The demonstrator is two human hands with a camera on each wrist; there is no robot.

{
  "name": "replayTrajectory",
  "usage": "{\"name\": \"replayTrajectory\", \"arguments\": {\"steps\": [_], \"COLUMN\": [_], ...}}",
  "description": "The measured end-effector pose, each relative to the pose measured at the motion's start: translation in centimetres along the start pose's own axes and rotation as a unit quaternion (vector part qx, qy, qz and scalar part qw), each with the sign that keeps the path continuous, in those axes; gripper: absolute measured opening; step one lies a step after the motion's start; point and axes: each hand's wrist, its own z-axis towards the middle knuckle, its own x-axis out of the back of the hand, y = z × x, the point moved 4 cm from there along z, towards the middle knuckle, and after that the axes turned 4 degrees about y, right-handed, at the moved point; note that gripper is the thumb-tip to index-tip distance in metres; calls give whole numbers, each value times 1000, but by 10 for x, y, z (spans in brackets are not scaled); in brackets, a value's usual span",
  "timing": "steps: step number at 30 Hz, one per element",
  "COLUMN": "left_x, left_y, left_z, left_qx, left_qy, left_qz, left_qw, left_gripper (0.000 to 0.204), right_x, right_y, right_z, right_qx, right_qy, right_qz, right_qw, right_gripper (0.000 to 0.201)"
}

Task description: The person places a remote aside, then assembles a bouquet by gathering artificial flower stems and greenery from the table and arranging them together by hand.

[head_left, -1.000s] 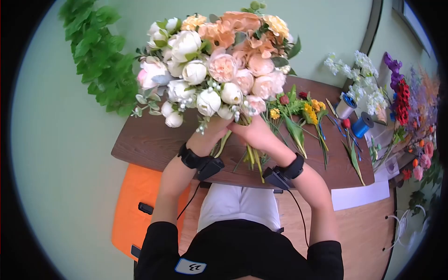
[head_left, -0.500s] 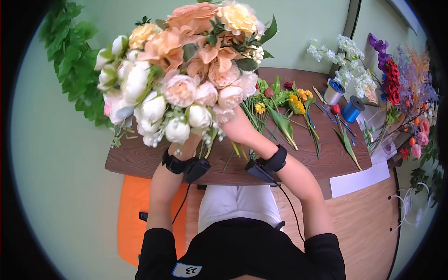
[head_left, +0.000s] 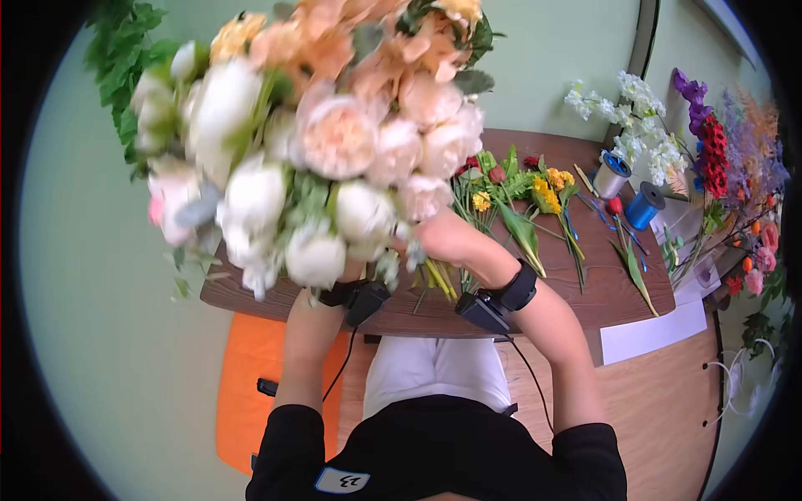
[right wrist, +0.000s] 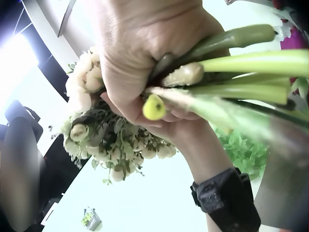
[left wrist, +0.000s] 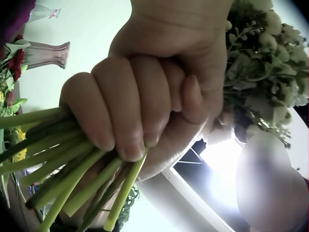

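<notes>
A large bouquet of white, blush and orange flowers (head_left: 338, 138) is held up over the table's left part, partly blurred. In the left wrist view the left hand (left wrist: 140, 96) has its fingers curled round the bundle of green stems (left wrist: 63, 164), whose cut ends fan out below the knuckles. The right hand (right wrist: 149, 63) wraps the stems (right wrist: 236, 92) in the right wrist view, with the blooms (right wrist: 111, 140) beyond it. From the head, the right hand (head_left: 439, 238) shows just under the blooms; flowers hide the left hand.
On the brown table (head_left: 418, 309) lie loose yellow flowers (head_left: 547, 196), a red tulip (head_left: 625, 242), a silver spool (head_left: 611, 177) and a blue spool (head_left: 645, 206). White blossoms (head_left: 639, 125) and mixed flowers (head_left: 743, 184) stand right. Green leaves (head_left: 125, 75) hang left; an orange chair (head_left: 238, 401) is below.
The bouquet has moved left and nearer the camera, rising over more of the view and tilting. Both hands moved with it, still on the stems.
</notes>
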Motion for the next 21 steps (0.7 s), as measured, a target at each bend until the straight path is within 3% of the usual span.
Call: {"name": "replayTrajectory", "arguments": {"steps": [4,6,8,11,13,14,16,18,20,21], "left_x": [-13,-67,-78,-76,-73,-71,-53,-58,-62,-69], "left_y": [5,34,39,33,30,29,14,18,23,26], "left_z": [-10,-24,-25,-20,-17,-14,-2,-3,-7,-9], "left_qx": [41,-52,-82,0,-26,-54,-58,-156,-166,-141], "left_qy": [7,-76,-43,34,26,15,17,-1,24,24], "left_qz": [-45,62,68,66,88,110,130,144,166,171], "left_qw": [998,994,993,997,995,992,990,977,972,975], "left_gripper": [20,17,20,19,19,19,19,19,19,17], "right_x": [-3,-2,-1,0,5,4,12,16,16,16], "right_y": [13,18,22,28,21,26,33,45,49,46], "right_z": [2,4,4,4,3,5,9,14,18,18], "right_qx": [-26,-14,-13,-58,28,26,141,129,117,98], "right_qy": [25,19,24,24,166,166,287,283,277,316], "right_qz": [109,129,129,60,-53,-52,-166,-182,-197,-180], "right_qw": [993,991,991,996,984,984,933,933,933,926], "right_gripper": [20,20,17,19,24,24,34,37,40,37]}}
